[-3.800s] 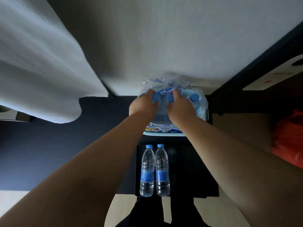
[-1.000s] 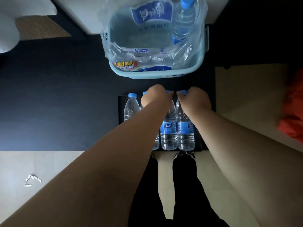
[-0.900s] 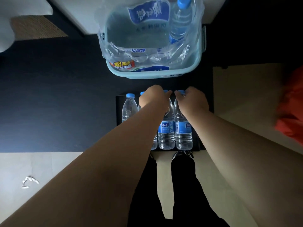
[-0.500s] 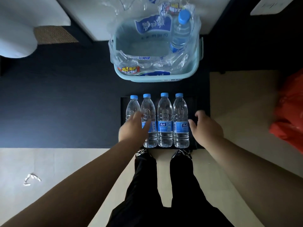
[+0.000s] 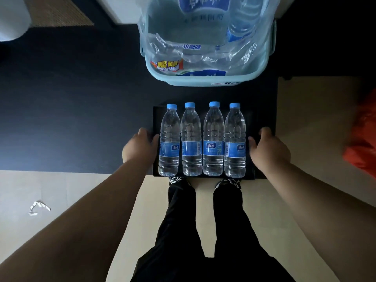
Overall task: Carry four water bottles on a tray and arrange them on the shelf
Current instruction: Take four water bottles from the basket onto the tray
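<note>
Four water bottles [image 5: 202, 139] lie side by side on a black tray [image 5: 251, 119], caps pointing to 12 o'clock, labels facing up, each bottle touching or just beside its neighbour. The tray rests on a dark counter [image 5: 71, 108], with its near edge at the counter's edge, above the person's shoes.

The left hand [image 5: 140, 147] sits at the tray's 9 o'clock edge, fingers partly curled, thumb over the rim just beside the leftmost bottle. The right hand [image 5: 268, 149] sits at the 3 o'clock edge in mirrored posture, thumb over the rim near the rightmost bottle. Both hands wrap the tray's side rims; whether the fingers underneath bear any load cannot be told.

At 12 o'clock from the tray stands a pale blue basket [image 5: 203, 80] lined with crumpled clear plastic wrap [image 5: 203, 53]. A red bag [image 5: 364, 143] lies at 3 o'clock, well apart. A scrap of paper [image 5: 38, 207] lies on the floor at 8 o'clock
</note>
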